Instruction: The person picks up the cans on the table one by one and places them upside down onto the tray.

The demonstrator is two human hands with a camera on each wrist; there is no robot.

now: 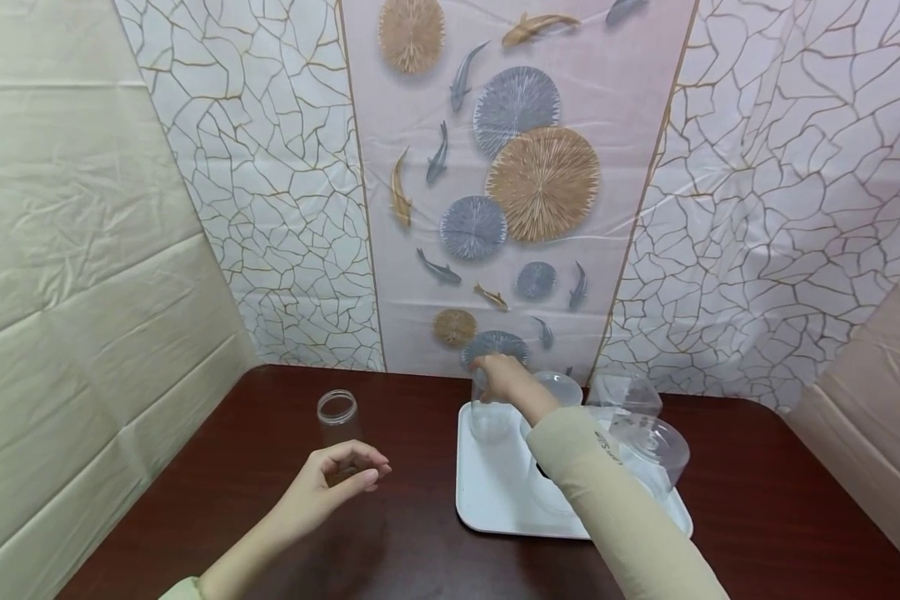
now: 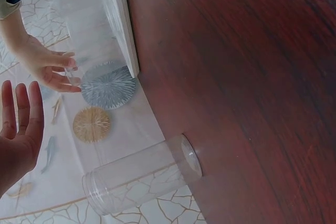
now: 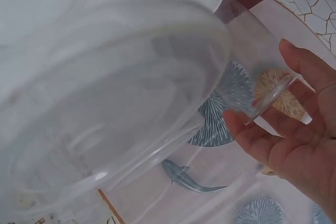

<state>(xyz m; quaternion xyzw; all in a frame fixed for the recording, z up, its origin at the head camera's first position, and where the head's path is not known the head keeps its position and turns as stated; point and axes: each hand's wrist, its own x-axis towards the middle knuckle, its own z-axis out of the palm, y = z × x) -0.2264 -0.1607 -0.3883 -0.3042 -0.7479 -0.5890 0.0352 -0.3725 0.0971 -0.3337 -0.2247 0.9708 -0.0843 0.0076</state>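
Note:
At the tray's back left corner, my right hand (image 1: 504, 379) holds the top rim of a clear cylindrical jar (image 1: 491, 425). In the right wrist view, the fingers (image 3: 252, 140) curl around this jar's rim (image 3: 273, 98), with the thumb on the other side. My left hand (image 1: 330, 483) hovers above the table, fingers loosely bent and holding nothing. Just beyond it stands a second clear cylindrical jar (image 1: 339, 421), upright and without a lid. The left wrist view shows this second jar (image 2: 142, 177) apart from the left hand (image 2: 21, 135).
A white tray (image 1: 495, 508) lies on the dark red wooden table (image 1: 412, 517). Several other clear containers, including a wide round one (image 1: 656, 450) and a boxy one (image 1: 622, 392), crowd its right half, partly behind my right sleeve. A patterned cloth wall (image 1: 292, 208) borders the table's back.

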